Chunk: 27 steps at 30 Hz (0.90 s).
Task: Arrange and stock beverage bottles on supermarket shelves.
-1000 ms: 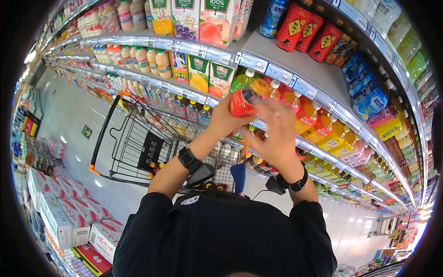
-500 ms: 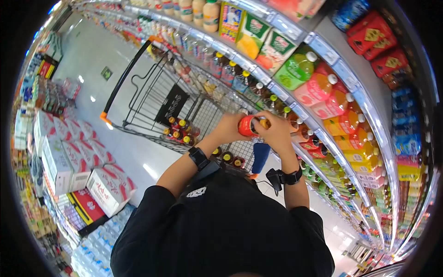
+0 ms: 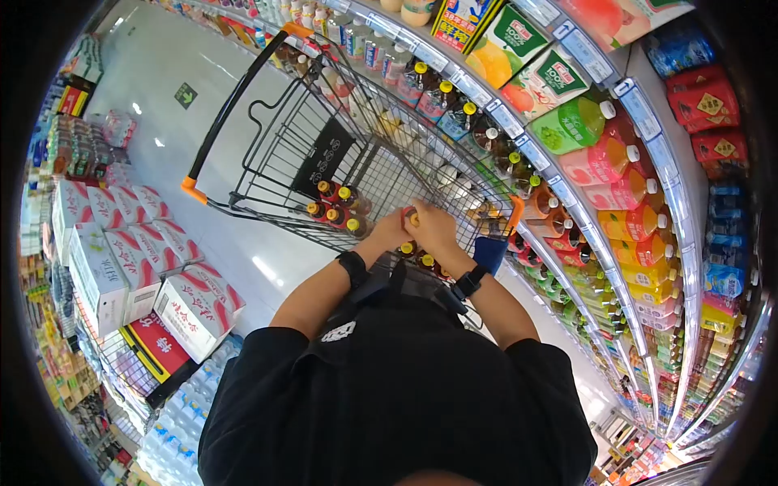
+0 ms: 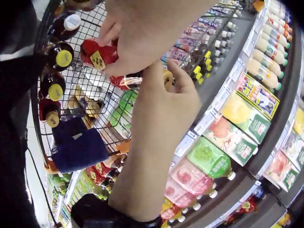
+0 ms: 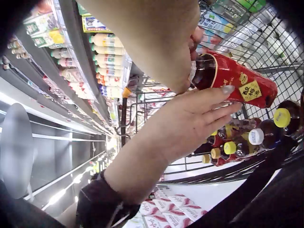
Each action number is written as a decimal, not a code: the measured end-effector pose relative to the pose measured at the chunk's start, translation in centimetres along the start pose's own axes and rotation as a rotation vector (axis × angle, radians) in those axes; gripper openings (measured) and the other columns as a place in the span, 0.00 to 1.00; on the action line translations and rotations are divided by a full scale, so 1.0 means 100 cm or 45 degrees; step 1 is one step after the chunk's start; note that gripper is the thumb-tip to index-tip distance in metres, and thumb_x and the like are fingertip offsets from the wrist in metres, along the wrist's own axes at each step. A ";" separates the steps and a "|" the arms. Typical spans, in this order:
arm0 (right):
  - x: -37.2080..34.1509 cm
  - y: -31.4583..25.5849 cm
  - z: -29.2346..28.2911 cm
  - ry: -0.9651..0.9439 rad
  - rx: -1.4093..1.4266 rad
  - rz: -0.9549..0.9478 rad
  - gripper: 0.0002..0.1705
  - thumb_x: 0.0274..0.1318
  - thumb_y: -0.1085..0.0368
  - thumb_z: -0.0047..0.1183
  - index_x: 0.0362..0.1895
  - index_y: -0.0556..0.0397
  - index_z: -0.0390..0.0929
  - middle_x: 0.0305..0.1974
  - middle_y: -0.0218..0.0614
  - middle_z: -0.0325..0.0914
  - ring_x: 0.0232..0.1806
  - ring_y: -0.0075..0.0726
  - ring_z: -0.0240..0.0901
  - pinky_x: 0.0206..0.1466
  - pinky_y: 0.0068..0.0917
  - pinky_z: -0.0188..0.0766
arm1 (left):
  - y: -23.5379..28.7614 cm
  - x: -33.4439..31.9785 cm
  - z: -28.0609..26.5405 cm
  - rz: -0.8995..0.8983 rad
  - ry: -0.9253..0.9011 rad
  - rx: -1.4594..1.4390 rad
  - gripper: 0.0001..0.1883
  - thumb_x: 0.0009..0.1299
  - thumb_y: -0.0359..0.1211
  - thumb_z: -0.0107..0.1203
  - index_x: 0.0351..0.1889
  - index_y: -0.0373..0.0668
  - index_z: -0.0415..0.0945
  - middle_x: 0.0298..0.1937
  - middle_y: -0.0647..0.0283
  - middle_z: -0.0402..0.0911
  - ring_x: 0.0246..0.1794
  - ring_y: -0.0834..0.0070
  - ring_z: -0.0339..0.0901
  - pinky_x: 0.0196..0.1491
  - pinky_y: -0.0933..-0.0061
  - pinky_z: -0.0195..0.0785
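Observation:
In the head view both hands meet over the shopping cart [image 3: 279, 134]. My left hand [image 3: 389, 232] grips a drink bottle [image 5: 242, 80] round its red label; dark liquid shows at its neck in the right wrist view. My right hand [image 3: 436, 229] curls round the capped end, and the yellowish cap [image 4: 168, 80] shows between its fingers in the left wrist view. The bottle lies tilted, its base pointing away from the right hand. Dark bottles [image 5: 270, 130] with yellow and white caps stand in the cart close below the hands.
A shelf [image 3: 519, 130] of juice cartons and bottles runs along the right. A dark blue cloth-like piece [image 4: 78, 147] hangs by the cart's orange corner. White and pink boxes [image 3: 198, 312] are stacked at the left, with floor [image 3: 174, 146] between them and the cart.
The bottle and both hands have come down from in front of the shelf to over the cart. The right hand, blurred beside the bottle earlier, now wraps its cap. The head view has shifted.

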State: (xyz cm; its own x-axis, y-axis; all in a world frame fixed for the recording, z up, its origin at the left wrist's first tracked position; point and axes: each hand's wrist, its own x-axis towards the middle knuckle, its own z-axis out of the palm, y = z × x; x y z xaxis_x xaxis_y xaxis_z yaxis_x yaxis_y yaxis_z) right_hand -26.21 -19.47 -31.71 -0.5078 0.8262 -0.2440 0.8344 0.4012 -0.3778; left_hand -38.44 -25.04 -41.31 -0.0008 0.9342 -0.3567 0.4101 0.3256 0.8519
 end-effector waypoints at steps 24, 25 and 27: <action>0.077 -0.027 0.119 -0.364 -0.013 0.132 0.20 0.47 0.59 0.55 0.44 0.55 0.73 0.33 0.48 0.79 0.37 0.53 0.77 0.37 0.44 0.73 | -0.086 0.003 -0.037 -0.816 -0.061 -1.593 0.06 0.61 0.34 0.48 0.34 0.44 0.72 0.39 0.64 0.75 0.43 0.71 0.69 0.50 0.73 0.62; 0.080 -0.027 0.118 -0.401 -0.017 0.134 0.20 0.47 0.60 0.55 0.45 0.56 0.73 0.34 0.48 0.79 0.38 0.53 0.77 0.38 0.45 0.73 | -0.087 0.004 -0.037 -0.819 -0.027 -1.583 0.07 0.62 0.35 0.48 0.33 0.45 0.72 0.38 0.64 0.75 0.44 0.70 0.69 0.52 0.73 0.61; 0.085 -0.028 0.120 -0.490 -0.024 0.172 0.23 0.46 0.60 0.56 0.47 0.56 0.73 0.38 0.50 0.79 0.42 0.53 0.77 0.40 0.45 0.73 | -0.111 0.009 -0.027 -0.746 -0.042 -1.593 0.06 0.62 0.35 0.48 0.33 0.45 0.72 0.37 0.64 0.74 0.43 0.71 0.69 0.52 0.73 0.60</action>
State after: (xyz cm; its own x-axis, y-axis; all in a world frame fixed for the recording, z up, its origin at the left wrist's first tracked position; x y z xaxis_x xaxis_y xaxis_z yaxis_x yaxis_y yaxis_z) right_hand -35.47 -18.30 -43.40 -0.4333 0.6651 -0.6082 0.9012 0.3094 -0.3037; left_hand -45.50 -27.43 -50.07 0.1416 0.6184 -0.7730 -0.7264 0.5954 0.3432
